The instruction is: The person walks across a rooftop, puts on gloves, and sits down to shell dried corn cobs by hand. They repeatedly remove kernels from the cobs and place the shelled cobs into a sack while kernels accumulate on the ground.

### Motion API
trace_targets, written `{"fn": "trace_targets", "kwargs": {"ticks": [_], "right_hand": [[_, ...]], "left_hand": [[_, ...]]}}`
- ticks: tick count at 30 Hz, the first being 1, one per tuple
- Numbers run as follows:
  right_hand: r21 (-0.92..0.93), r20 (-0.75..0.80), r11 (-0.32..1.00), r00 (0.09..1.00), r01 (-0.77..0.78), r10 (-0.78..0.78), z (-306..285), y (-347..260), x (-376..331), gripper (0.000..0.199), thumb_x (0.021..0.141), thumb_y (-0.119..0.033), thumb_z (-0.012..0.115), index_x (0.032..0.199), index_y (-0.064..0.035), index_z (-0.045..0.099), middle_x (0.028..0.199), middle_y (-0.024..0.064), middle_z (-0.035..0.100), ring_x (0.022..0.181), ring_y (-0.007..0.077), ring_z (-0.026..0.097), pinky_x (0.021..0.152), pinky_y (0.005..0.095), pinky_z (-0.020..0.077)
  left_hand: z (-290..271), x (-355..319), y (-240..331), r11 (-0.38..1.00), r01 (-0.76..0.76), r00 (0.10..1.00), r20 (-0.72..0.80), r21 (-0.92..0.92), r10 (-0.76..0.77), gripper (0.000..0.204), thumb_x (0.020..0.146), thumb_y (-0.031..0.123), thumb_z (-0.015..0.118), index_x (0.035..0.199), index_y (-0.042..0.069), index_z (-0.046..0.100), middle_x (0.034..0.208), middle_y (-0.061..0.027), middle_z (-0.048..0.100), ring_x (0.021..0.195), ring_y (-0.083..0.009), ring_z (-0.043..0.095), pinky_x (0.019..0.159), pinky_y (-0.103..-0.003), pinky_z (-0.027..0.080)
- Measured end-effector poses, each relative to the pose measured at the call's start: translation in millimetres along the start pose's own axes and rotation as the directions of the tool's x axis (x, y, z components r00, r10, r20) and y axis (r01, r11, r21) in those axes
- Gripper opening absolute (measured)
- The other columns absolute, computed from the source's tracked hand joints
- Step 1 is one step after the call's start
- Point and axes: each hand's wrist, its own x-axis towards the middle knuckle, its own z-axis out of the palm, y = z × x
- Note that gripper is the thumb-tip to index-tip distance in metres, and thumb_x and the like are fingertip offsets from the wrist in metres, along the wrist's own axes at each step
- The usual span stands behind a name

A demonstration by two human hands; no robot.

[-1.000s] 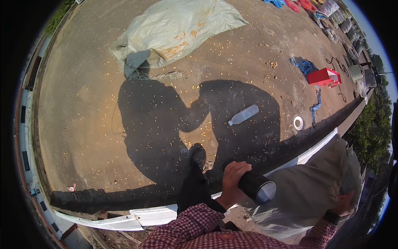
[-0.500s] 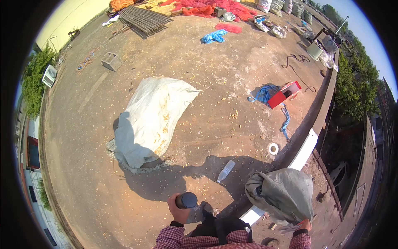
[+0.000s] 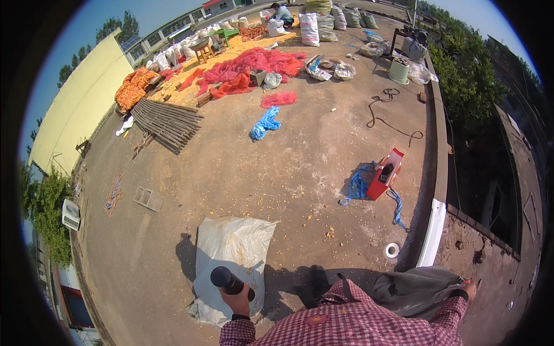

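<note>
My left hand (image 3: 236,301) is wrapped round a black cylindrical flask (image 3: 224,278), its dark round top toward the far left. A white woven sheet or flattened sack (image 3: 235,245) lies on the ground behind the flask. At the lower right, my right hand (image 3: 470,290) grips the edge of a grey woven sack (image 3: 412,291). That sack hangs beside my checked shirt, and part of it is hidden behind my body.
A red open box (image 3: 382,183) with blue strapping sits at the right. A white ring (image 3: 392,250) lies near the low roof-edge wall (image 3: 437,155). Farther off are blue plastic (image 3: 265,123), stacked poles (image 3: 164,122), red netting (image 3: 248,68), spread yellow kernels and full sacks (image 3: 309,30). A person crouches there.
My view has tilted up, bringing the far sacks and crouching person into sight. The clear bottle on the ground is no longer visible. Both hands keep hold of the flask and sack.
</note>
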Motion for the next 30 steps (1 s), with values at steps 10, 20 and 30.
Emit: {"fn": "trace_targets", "kwargs": {"ticks": [10,20,30], "right_hand": [[0.597,-0.201,0.645,0.867,0.477,-0.456,139.6,-307.7,-137.2,0.029,0.078,-0.02,0.075,0.09,0.0012,0.059,0.081,0.0067,0.063,0.072,0.0206,0.061,0.064,0.0331,0.0485],[0.74,0.667,0.322,0.583,-0.59,-0.464,304.7,-466.2,-291.4,0.02,0.088,-0.017,0.061,0.095,-0.0002,0.068,0.093,0.0142,0.073,0.08,0.0282,0.071,0.081,0.0388,0.0583],[0.518,0.831,0.376,0.349,-0.768,-0.433,579.8,-669.1,-507.4,0.02,0.088,-0.017,0.059,0.092,0.0002,0.068,0.092,0.0145,0.073,0.083,0.0279,0.071,0.085,0.0386,0.0569]], "left_hand": [[148.5,230.6,69.5,0.999,0.001,1.0,0.009,0.04,-0.002,0.076,0.061,0.001,0.085,0.127,0.002,0.048,0.115,-0.0108,0.061,0.099,-0.0229,0.063,0.089,-0.038,0.052],[384.5,523.8,121.8,0.995,-0.052,0.965,0.252,-0.087,0.072,0.066,0.064,0.001,0.088,0.12,0.003,0.053,0.113,-0.0092,0.062,0.101,-0.0203,0.063,0.09,-0.036,0.052],[613.6,753.6,144.0,0.987,-0.104,0.979,0.161,-0.121,0.123,0.07,0.062,-0.005,0.085,0.122,0.003,0.051,0.111,-0.0078,0.061,0.098,-0.0201,0.063,0.089,-0.036,0.053]]}}
